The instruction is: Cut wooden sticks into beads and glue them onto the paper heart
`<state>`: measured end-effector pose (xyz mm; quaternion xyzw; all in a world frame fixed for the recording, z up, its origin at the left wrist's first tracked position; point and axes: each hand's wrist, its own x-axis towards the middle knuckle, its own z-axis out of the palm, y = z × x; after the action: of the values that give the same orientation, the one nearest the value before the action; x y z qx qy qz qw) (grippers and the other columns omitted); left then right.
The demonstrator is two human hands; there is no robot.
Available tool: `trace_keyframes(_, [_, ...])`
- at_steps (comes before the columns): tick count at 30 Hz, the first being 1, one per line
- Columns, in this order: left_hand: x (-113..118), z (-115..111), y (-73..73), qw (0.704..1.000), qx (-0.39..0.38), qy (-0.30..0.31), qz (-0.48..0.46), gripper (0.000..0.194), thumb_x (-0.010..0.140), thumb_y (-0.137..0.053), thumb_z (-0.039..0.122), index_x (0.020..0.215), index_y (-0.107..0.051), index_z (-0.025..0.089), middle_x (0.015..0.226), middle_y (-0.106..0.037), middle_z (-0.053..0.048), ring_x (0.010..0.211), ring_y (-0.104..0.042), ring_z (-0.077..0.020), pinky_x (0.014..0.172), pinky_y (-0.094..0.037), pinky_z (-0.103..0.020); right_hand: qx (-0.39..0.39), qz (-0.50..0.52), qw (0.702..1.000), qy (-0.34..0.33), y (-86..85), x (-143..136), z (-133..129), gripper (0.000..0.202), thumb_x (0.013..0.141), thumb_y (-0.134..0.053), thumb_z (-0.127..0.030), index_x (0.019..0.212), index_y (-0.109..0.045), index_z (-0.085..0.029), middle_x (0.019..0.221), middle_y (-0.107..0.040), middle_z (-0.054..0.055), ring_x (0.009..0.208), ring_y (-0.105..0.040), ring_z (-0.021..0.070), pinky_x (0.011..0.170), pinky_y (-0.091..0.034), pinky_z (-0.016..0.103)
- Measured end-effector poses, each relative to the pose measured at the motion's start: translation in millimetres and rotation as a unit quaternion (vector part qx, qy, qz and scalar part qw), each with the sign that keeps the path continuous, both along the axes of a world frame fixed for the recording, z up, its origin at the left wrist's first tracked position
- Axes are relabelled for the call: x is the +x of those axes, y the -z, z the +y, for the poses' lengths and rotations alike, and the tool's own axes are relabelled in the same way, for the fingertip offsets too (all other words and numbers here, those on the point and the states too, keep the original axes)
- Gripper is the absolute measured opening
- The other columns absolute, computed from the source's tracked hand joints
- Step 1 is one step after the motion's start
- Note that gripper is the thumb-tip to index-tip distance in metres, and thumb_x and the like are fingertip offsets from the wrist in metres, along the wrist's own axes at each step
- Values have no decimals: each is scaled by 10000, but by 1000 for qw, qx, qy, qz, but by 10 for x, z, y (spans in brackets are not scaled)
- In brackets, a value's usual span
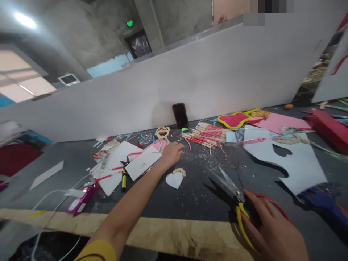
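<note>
My right hand (pixel 272 224) is closed around the handles of a pair of scissors (pixel 238 195), one handle yellow, the other red. The blades stand a little apart and point up-left over the dark table. Farther in, my left hand (pixel 171 154) reaches over the table with fingers stretched to the right and nothing visible in them. Close to its fingertips are a pink strip (pixel 188 144) and a bundle of red-and-cream sticks (pixel 206 133). Below that hand lies a white paper heart (pixel 174 180) with a beige beaded trim (pixel 179 172) along its upper right edge.
A phone (pixel 180 114) leans on the white partition (pixel 212 69). White paper with a heart cut-out (pixel 304 163) and a blue tool (pixel 323 199) lie at right. To the left are white cards (pixel 143 163), a yellow-black cutter (pixel 124 180) and a purple corded device (pixel 81 201).
</note>
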<state>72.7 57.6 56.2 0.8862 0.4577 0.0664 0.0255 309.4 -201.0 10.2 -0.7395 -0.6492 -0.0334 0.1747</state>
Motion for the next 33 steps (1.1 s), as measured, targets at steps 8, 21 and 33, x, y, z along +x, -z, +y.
trace_keyframes(8, [791, -118, 14, 997, -48, 61, -9, 208, 836, -475, 280, 940, -639, 206, 965, -625, -53, 939, -560, -184, 818, -427, -280, 21, -2, 1000, -6, -6, 0, -18, 446, 808, -440, -412, 1209, -473, -219, 1009, -635, 64, 749, -636, 193, 526, -488, 272])
trace_keyframes(21, [1090, -193, 77, 977, -178, 15, -120, 143, 774, -504, 219, 746, -625, 149, 883, -643, -93, 880, -567, -212, 771, -423, -306, 49, 17, 998, -19, -35, 19, -32, 425, 800, -459, -390, 1190, -484, -222, 982, -643, 42, 765, -640, 168, 537, -499, 249])
trace_keyframes(33, [376, -1142, -209, 764, -496, 43, -411, 255, 771, -573, 318, 958, -601, 146, 707, -572, -4, 529, -459, -56, 539, -387, -187, 130, 178, 975, 9, 30, 58, -86, 464, 787, -496, -412, 1208, -449, -223, 947, -596, 52, 736, -595, 156, 623, -488, 257])
